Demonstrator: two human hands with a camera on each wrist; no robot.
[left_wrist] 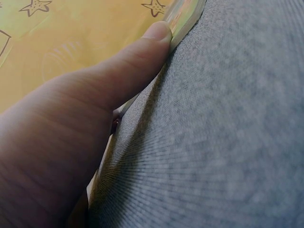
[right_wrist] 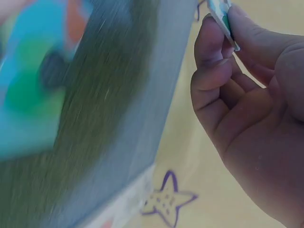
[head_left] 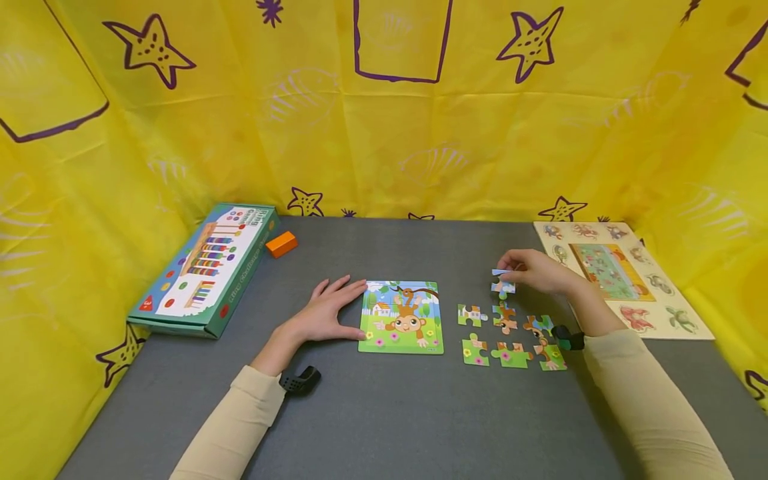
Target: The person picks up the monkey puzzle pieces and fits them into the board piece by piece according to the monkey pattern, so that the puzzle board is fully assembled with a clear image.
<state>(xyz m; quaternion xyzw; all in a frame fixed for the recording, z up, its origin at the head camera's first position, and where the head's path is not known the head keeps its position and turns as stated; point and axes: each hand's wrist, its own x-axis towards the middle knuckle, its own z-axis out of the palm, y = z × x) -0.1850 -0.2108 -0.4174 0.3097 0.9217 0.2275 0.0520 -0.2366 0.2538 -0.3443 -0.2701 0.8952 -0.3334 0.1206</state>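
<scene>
On the grey table lies a square monkey picture puzzle (head_left: 400, 333). My left hand (head_left: 324, 312) is at its left side, index fingertip at the upper left corner and thumb near the lower left. The left wrist view shows that thumb (left_wrist: 128, 61) straight against the board's edge. To the right, my right hand (head_left: 540, 272) pinches a blue-and-white puzzle piece (head_left: 503, 288) between thumb and fingers, above the loose pieces; the right wrist view shows this piece (right_wrist: 222, 16) edge-on. Several loose pieces, among them a house piece (head_left: 470, 315) and a green grass piece (head_left: 512, 356), lie below it.
A green ring-game box (head_left: 240, 280) lies at the left, an orange block (head_left: 281, 244) beside it. At the far right is a flat board with animal pictures (head_left: 660, 313), partly behind my right forearm. Yellow cloth (head_left: 384, 147) with starfish drawings surrounds the table.
</scene>
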